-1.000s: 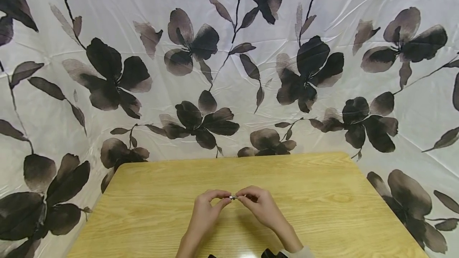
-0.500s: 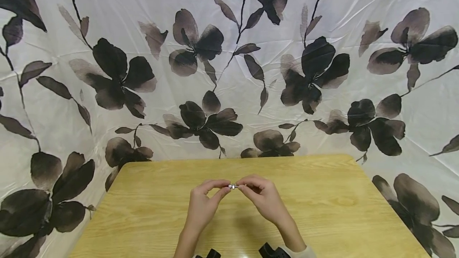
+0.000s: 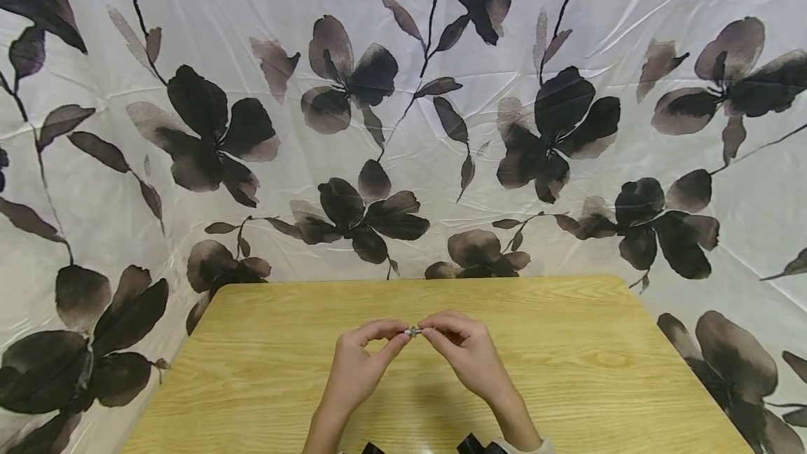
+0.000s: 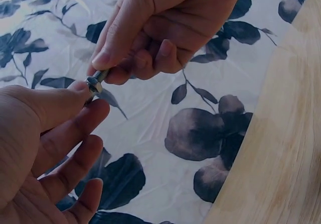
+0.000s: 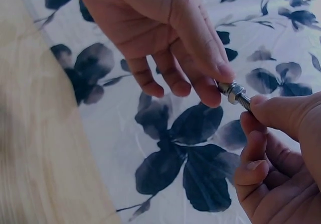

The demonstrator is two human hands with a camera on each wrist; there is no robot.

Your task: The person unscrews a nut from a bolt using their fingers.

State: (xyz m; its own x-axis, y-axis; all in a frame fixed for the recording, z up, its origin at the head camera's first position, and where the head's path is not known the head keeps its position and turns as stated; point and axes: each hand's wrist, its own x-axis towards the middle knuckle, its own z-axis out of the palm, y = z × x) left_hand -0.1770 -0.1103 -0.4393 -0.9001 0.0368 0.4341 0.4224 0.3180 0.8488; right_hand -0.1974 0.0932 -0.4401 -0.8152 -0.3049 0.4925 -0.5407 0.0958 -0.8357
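Note:
A small metal bolt with a hex nut around its thread is held between the two hands above the table. In the head view, my left hand pinches one end of it between thumb and index finger; those fingertips mostly hide that end. My right hand pinches the threaded end from the other side. The nut sits in the short gap between both sets of fingertips. The left hand's other fingers are loosely spread, while the right hand's other fingers curl inward.
Below the hands lies a light wood-grain table with rounded far corners. A white cloth with dark flowers hangs behind and beside it. Black devices show at the wrists along the lower edge.
Both hands have moved slightly farther from the body, then settled, with the bolt still between them. The head view has shifted a little to the left.

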